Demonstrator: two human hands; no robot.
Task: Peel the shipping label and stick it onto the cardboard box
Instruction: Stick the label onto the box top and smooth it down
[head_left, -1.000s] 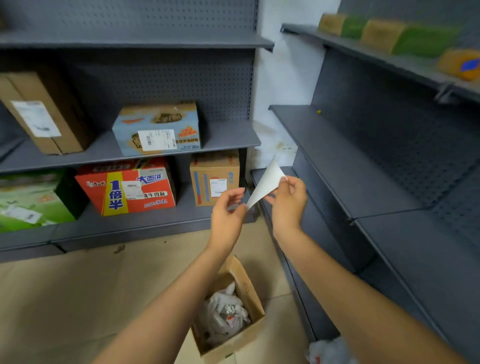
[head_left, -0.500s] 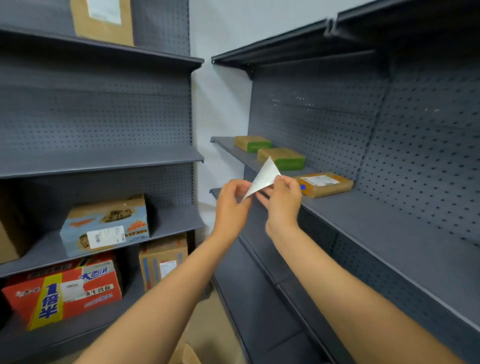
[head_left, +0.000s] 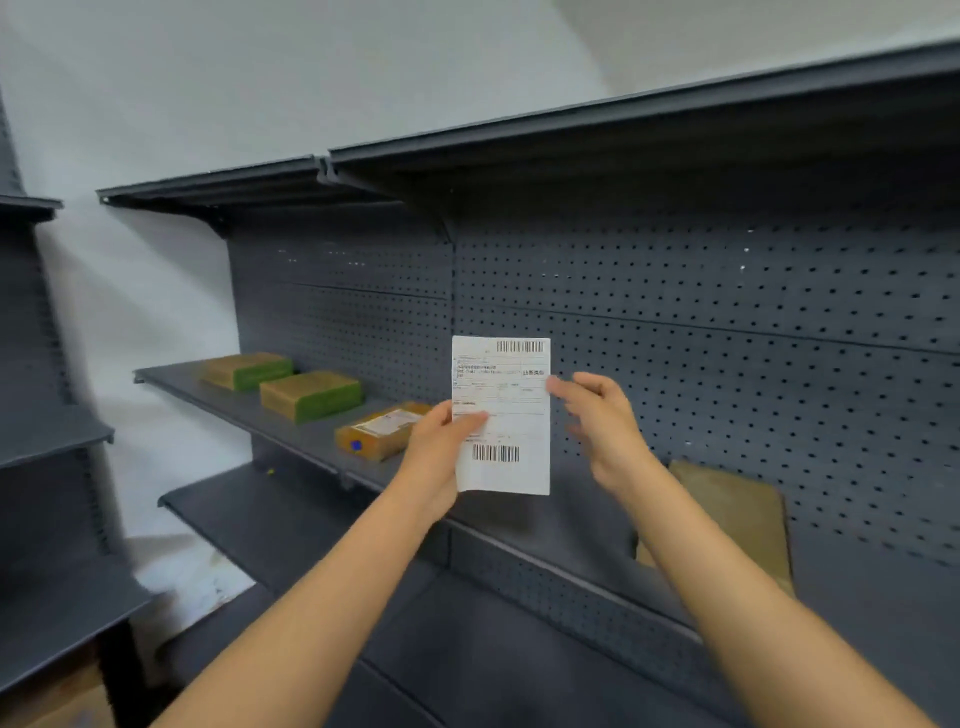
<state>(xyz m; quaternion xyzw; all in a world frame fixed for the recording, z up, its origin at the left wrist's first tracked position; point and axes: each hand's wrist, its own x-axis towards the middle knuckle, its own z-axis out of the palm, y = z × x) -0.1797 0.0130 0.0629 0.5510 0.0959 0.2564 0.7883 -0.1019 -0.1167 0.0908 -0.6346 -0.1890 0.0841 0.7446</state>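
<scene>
A white shipping label (head_left: 501, 415) with two barcodes stands upright in front of me, printed side facing me. My left hand (head_left: 439, 457) pinches its left edge, thumb across the front. My right hand (head_left: 602, 431) hovers at the label's right edge with fingers apart, blurred; its fingertips are at the edge, and contact is unclear. A plain brown cardboard box (head_left: 737, 525) lies on the grey shelf (head_left: 545, 540) to the right, partly hidden behind my right forearm. Further left sits a flat brown box (head_left: 382, 434) that bears a label.
Two brown-and-green flat boxes (head_left: 247, 370) (head_left: 311, 395) lie further left on the same shelf. A perforated grey back panel (head_left: 727, 338) rises behind it, with another shelf (head_left: 623, 140) overhead. A lower shelf (head_left: 270, 519) juts out below, and a second rack (head_left: 47, 441) stands at the left.
The view has swung up and right from the floor-level shelves to the right-hand rack. The label, seen edge-on before, now faces me flat. My right hand has opened beside it.
</scene>
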